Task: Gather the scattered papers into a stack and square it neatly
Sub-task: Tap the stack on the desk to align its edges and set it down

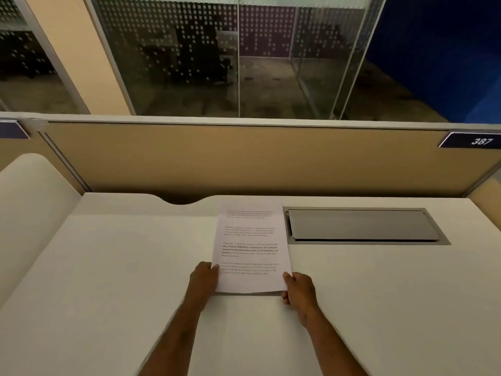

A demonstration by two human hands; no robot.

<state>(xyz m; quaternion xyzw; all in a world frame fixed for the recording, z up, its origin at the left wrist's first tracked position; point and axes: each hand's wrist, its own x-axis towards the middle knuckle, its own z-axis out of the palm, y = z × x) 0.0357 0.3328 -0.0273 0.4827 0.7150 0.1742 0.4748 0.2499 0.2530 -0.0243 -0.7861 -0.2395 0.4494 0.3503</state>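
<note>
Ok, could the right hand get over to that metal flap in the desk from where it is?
Probably yes: the flap lies just right of the stack, bare desk between, but the right hand now grips the stack's corner.

Single head view, looking forward and down over desk [108, 267], close above hands, partition [244, 158] beyond.

Open desk [122, 267] beside metal hatch [363, 225]

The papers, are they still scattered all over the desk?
No, the papers sit in one stack on the desk, held at its near corners by the left hand and right hand.
</note>
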